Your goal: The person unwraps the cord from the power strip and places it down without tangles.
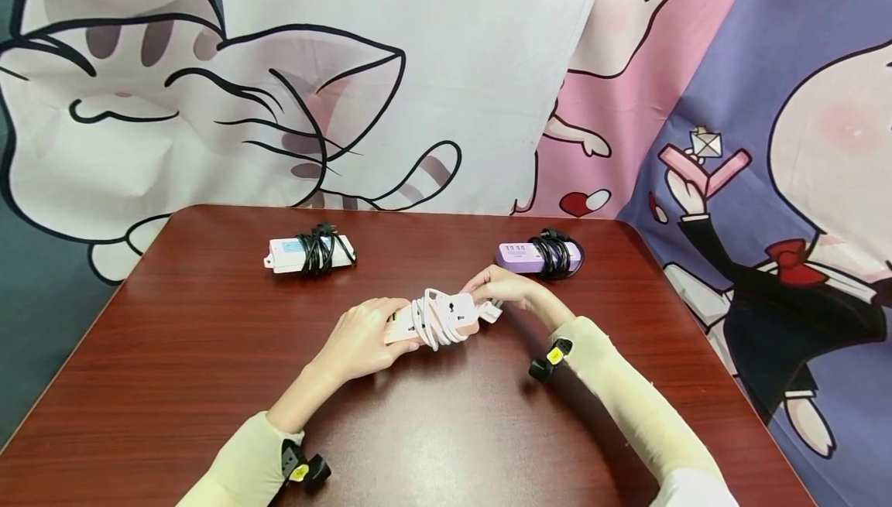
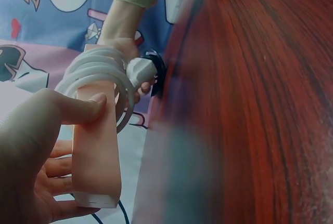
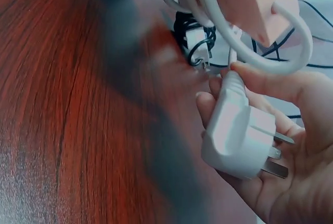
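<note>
My left hand (image 1: 365, 338) grips one end of a pink and white power strip (image 1: 460, 309) above the table. Its thumb lies along the pink side (image 2: 96, 156) in the left wrist view, with the fingers behind. White cord (image 1: 433, 320) is wound in several loops around the strip's middle. At the strip's other end, my right hand (image 1: 513, 288) pinches the cord just behind the white plug (image 3: 239, 135). Three metal prongs (image 3: 276, 168) point toward the palm in the right wrist view. Part of the strip is hidden by the cord loops and the left hand.
On the far left of the brown table (image 1: 230, 383) lies a white power strip (image 1: 287, 256) wrapped in black cord. A purple power strip (image 1: 519, 258), also wound with black cord, lies at the far right, just beyond my right hand. Printed cloth (image 1: 446, 66) hangs behind the table.
</note>
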Available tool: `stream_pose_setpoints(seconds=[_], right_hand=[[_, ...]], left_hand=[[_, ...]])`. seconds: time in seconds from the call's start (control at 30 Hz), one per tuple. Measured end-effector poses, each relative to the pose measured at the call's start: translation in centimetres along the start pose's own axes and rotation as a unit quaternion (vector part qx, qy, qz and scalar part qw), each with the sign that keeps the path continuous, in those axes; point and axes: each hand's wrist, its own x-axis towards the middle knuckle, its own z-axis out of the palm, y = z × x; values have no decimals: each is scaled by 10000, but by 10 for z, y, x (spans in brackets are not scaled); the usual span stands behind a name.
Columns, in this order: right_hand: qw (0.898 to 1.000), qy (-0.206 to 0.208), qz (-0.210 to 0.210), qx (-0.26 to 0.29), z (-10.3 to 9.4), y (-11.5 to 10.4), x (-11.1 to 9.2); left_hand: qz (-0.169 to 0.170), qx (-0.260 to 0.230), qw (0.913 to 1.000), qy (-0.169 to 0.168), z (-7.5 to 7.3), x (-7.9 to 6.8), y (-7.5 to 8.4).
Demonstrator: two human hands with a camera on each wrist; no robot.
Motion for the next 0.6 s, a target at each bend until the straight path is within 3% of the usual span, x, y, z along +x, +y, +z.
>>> stream_pose_setpoints(seconds=[0.27,0.6], right_hand=[[9937,900,10,-661,2,-16,-7],[9852,1490,-200,-818,4,-38,-23]], left_hand=[[-97,26,9999,-66,0,-1,-2],[-118,37,9999,35,3,-3,-4]])
